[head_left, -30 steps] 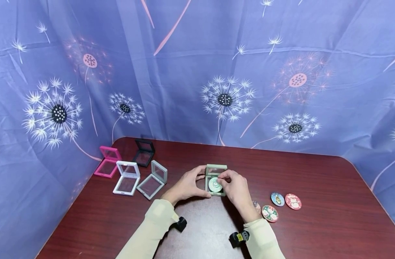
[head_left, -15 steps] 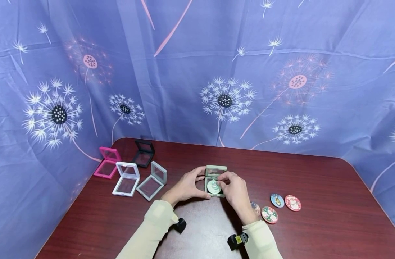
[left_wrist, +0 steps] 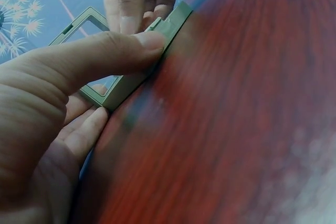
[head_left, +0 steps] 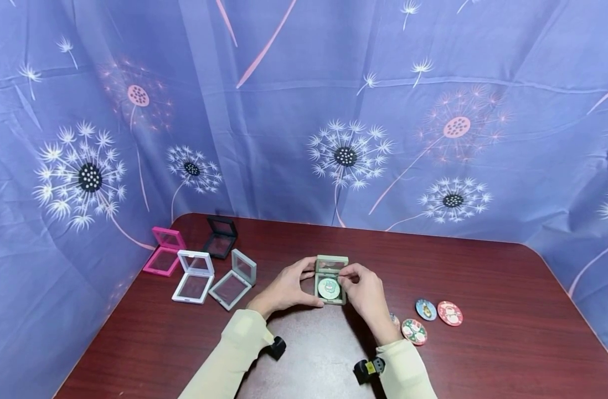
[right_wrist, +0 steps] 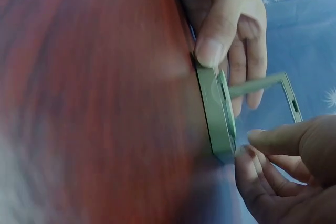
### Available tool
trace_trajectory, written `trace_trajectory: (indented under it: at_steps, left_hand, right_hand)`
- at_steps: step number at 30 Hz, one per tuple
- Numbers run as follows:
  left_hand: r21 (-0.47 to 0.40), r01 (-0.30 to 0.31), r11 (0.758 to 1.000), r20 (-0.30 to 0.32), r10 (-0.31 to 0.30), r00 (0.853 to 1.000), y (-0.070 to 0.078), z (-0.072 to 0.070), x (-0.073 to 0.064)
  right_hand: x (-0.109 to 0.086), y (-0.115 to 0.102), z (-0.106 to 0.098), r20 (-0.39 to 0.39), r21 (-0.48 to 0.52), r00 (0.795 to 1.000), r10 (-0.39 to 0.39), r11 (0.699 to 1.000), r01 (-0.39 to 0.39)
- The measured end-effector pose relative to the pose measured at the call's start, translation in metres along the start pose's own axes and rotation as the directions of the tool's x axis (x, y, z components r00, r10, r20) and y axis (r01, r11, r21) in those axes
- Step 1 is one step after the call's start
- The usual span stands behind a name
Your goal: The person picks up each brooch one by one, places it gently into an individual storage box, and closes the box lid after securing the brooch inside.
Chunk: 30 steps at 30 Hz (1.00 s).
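A pale green floating display frame (head_left: 332, 259) lies on the table in the head view, its lid standing raised at the back. On its clear film rests a round pale green button badge (head_left: 329, 288); its edge stands slightly proud of the case in the right wrist view. My left hand (head_left: 286, 288) grips the frame's left side, thumb on the front edge and fingers behind. At the right side of the frame is my right hand (head_left: 366, 291), thumb and forefinger bent, with a small gap between the tips and nothing in it. Its forefinger tip is right at the case corner.
Opened frames in pink (head_left: 161, 260), black (head_left: 219, 245), white (head_left: 193, 286) and grey (head_left: 232, 288) stand at the left. Round badges in blue (head_left: 426, 309), red (head_left: 450, 313) and green-red (head_left: 414, 331) lie at the right; another is partly hidden by my right wrist.
My right fingers have let go of the badge and drawn slightly right, leaving its face more exposed. The badge has shifted a little left within the frame. My left hand keeps its grip.
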State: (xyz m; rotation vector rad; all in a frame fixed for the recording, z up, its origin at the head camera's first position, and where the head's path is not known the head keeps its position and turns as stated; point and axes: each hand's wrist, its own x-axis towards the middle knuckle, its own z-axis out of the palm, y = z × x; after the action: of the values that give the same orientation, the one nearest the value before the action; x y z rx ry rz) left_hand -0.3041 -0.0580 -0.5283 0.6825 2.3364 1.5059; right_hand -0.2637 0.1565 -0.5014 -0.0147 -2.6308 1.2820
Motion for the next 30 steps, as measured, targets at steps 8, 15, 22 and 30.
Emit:
trace_trajectory:
  at_steps: [8,15,22,30]
  left_hand:
    - [0.002,0.004,1.0,-0.006,-0.004,1.0,0.001,0.0,0.001]
    - [-0.005,-0.018,1.0,-0.01,0.018,1.0,-0.001,0.001,0.001]
    - [-0.009,0.012,1.0,-0.007,-0.012,1.0,0.001,0.001,0.0]
    - [-0.034,-0.013,0.999,-0.002,0.013,1.0,0.001,0.0,0.0]
  right_hand:
    - [0.0,-0.002,-0.01,0.085,0.189,0.974,0.211,0.956,-0.223]
    - [0.0,0.001,-0.011,0.122,0.192,0.972,0.2,0.956,-0.221]
    - [0.0,-0.001,-0.01,0.138,0.254,0.962,0.236,0.93,-0.264]
    - [0.001,-0.002,-0.011,0.158,0.342,0.95,0.269,0.888,-0.309]
